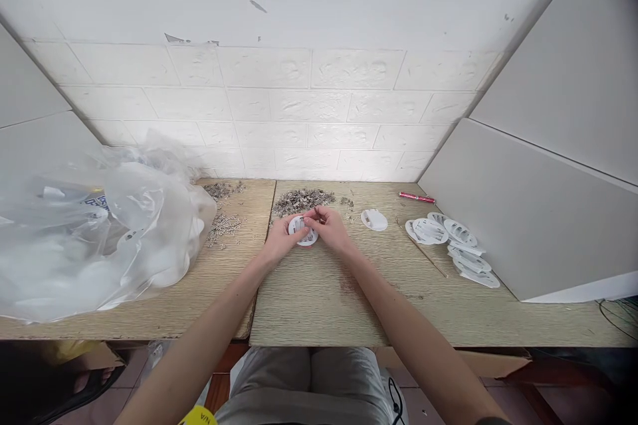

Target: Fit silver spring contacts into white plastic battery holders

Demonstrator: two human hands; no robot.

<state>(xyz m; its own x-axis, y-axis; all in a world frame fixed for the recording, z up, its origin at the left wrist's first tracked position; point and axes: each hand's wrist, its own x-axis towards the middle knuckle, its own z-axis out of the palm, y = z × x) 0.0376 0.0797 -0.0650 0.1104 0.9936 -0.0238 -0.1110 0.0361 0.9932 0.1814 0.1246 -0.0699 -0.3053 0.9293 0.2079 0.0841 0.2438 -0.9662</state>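
Observation:
In front of me both hands meet on a round white plastic disc point(308, 238) with slots and small metal parts in it. My left hand point(282, 239) grips the disc by its left edge. My right hand point(329, 227) presses its thumb and fingers at the disc's upper right; whether a small piece sits between them is too small to make out. Just behind the hands lies a heap of small metal pieces point(304, 199). A similar white disc point(374, 220) rests flat to the right of my right hand.
Several finished-looking white discs point(466, 259) lie overlapping at the right, beside a thin stick point(428, 254) and a red pen point(417, 197). On the left stand a large clear plastic bag point(149, 232) of white parts and more scattered metal pieces point(223, 229). A brick-patterned wall point(319, 106) closes the back.

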